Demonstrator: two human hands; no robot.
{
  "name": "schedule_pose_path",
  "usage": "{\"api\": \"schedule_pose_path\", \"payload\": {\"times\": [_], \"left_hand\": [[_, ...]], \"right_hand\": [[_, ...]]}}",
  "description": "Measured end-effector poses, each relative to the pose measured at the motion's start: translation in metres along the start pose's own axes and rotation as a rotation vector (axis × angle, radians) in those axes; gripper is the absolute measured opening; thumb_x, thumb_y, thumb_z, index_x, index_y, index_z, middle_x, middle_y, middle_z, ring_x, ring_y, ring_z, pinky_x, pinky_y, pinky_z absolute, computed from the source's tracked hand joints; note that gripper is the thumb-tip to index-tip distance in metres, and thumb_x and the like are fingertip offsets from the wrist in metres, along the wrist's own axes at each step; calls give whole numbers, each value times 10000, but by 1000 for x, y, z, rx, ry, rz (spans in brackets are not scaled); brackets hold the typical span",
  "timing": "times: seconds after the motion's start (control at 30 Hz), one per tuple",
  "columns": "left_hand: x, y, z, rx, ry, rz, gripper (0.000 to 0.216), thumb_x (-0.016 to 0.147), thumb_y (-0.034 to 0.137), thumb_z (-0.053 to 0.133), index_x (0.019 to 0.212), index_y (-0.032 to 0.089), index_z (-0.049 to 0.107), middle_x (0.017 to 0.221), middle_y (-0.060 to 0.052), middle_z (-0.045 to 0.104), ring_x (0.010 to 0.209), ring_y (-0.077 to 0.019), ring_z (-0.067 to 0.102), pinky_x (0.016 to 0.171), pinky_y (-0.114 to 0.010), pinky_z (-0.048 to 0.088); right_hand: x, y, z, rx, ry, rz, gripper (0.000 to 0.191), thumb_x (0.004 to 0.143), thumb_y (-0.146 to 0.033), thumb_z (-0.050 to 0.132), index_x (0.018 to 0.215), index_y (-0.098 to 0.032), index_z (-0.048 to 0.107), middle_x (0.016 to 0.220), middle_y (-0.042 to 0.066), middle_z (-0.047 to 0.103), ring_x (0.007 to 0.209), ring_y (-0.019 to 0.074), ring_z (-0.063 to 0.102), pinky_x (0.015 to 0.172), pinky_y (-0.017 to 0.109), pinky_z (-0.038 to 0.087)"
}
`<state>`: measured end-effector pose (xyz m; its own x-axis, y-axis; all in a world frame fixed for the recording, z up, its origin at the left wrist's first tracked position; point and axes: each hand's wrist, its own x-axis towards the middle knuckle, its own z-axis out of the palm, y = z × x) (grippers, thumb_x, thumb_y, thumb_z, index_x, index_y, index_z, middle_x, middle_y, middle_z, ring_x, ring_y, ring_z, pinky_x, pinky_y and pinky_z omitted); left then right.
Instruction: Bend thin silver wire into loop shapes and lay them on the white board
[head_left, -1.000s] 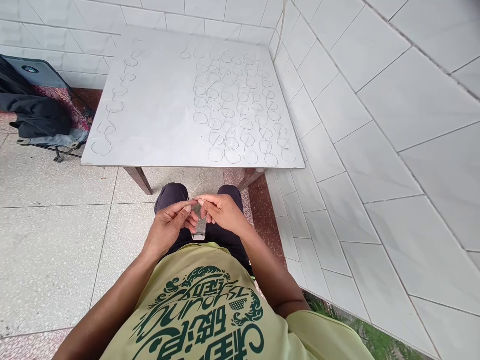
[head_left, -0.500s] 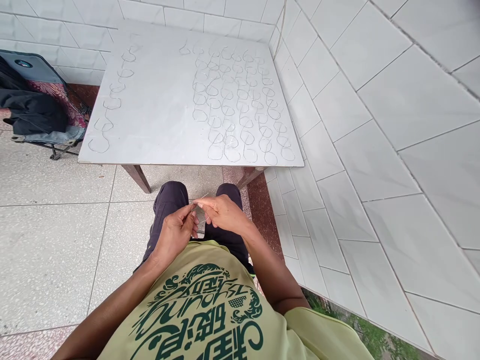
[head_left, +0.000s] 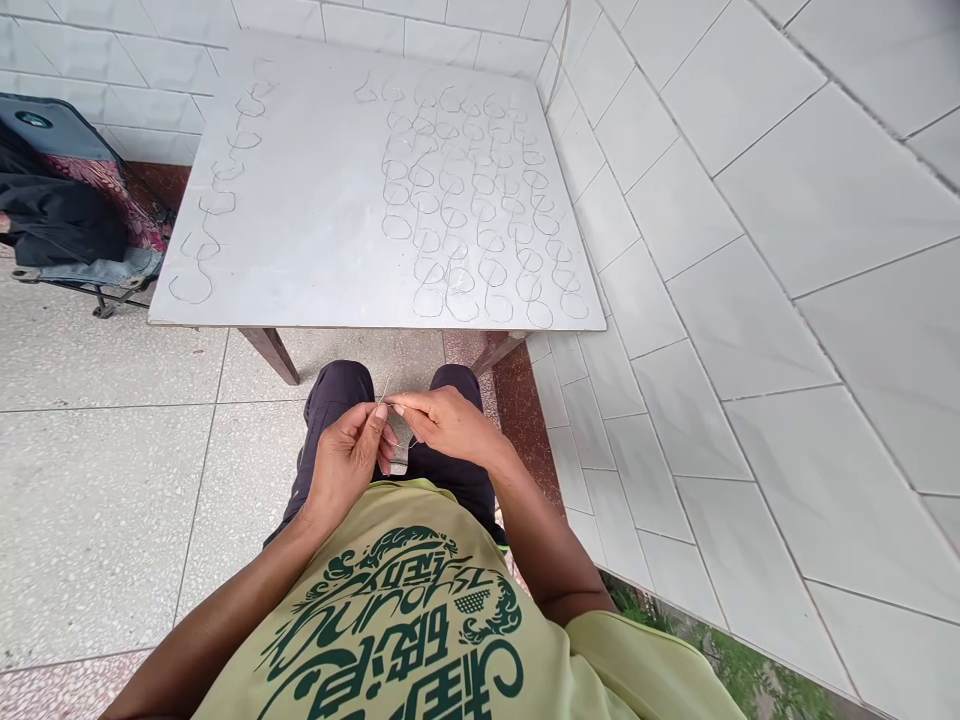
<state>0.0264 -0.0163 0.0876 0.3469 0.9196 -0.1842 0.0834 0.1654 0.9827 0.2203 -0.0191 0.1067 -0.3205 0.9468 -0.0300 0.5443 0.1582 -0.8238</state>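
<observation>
Between my fingertips is a thin, pale wire (head_left: 385, 388), one end sticking up above my fingers and a curved part hanging below. My left hand (head_left: 346, 452) pinches it between thumb and forefinger over my lap. From the other side, my right hand (head_left: 454, 428) is closed on the same wire, its fingertips touching or almost touching those of the left. Fingers hide much of the wire's shape. Ahead stands a white-topped table (head_left: 315, 220). Many bent wire loops (head_left: 491, 240) lie in rows on its right half, and several S-shaped wires (head_left: 217, 210) run down its left edge.
White tiled walls (head_left: 765, 320) stand behind the table and close on the right. At the far left a person's dark-clothed leg (head_left: 67, 215) rests on a folding chair (head_left: 71, 130). Speckled floor tiles (head_left: 97, 480) lie to my left. Wooden table legs (head_left: 270, 355) are before my knees.
The wire's free end has swung from leaning right to nearly upright, closer to my left thumb. My left thumb has moved up onto it. The view has shifted slightly.
</observation>
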Motion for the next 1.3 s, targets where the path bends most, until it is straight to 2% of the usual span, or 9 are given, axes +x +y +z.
{"api": "schedule_pose_path", "payload": {"times": [0.1,0.2,0.33,0.5,0.63,0.77,0.97,1.17,1.3], "left_hand": [[2,2,-1,11,-30,-20,375,1012,515,605,860,180,680,710,-10,647,509,-104,564,445,-211,482],[2,2,-2,26,-71,-43,383,1009,520,608,831,187,671,690,-10,651,499,-102,551,429,-203,447],[3,2,-4,52,-105,-69,403,998,537,618,807,187,677,652,-6,641,490,-103,550,419,-201,423],[4,5,-7,28,-114,-112,363,966,539,664,913,184,715,646,1,651,493,-114,549,400,-206,424],[4,3,-6,23,-81,-96,354,978,522,651,896,181,703,652,-2,650,497,-112,550,401,-200,426],[4,1,-5,39,-61,-71,341,989,507,640,909,183,708,654,-3,646,492,-104,544,398,-189,419],[3,8,-10,-24,-160,-133,328,965,500,677,909,181,728,612,11,620,425,-85,488,363,-185,395],[0,19,-14,-118,-179,-200,318,919,496,728,888,180,747,597,5,611,438,-97,504,339,-182,369],[-1,22,-16,-119,-182,-201,323,920,497,728,886,177,747,595,4,608,437,-94,503,335,-178,374]], "right_hand": [[2,4,2,163,43,11,303,1058,-347,531,1139,-192,779,738,-7,685,638,108,557,645,235,402],[6,11,5,387,120,35,343,1006,-464,619,1129,-185,777,916,44,751,766,141,641,687,246,481],[13,21,13,579,124,66,416,963,-565,648,994,-177,796,872,42,744,720,137,634,680,260,524],[16,25,25,777,256,119,410,932,-565,688,893,-167,781,828,51,754,710,143,657,662,265,526],[17,22,30,824,307,118,377,949,-538,682,906,-173,769,807,48,755,733,149,682,692,269,540],[17,20,33,851,363,110,385,969,-558,651,922,-185,734,878,59,764,822,162,707,763,281,562],[16,23,39,1002,311,71,392,940,-582,685,875,-196,660,876,50,745,754,153,677,738,300,570],[15,18,44,911,410,30,367,966,-555,663,880,-199,688,906,56,753,765,159,684,739,309,574],[13,14,40,945,362,-41,291,962,-486,699,904,-201,690,897,52,766,749,161,700,696,303,564]]}}
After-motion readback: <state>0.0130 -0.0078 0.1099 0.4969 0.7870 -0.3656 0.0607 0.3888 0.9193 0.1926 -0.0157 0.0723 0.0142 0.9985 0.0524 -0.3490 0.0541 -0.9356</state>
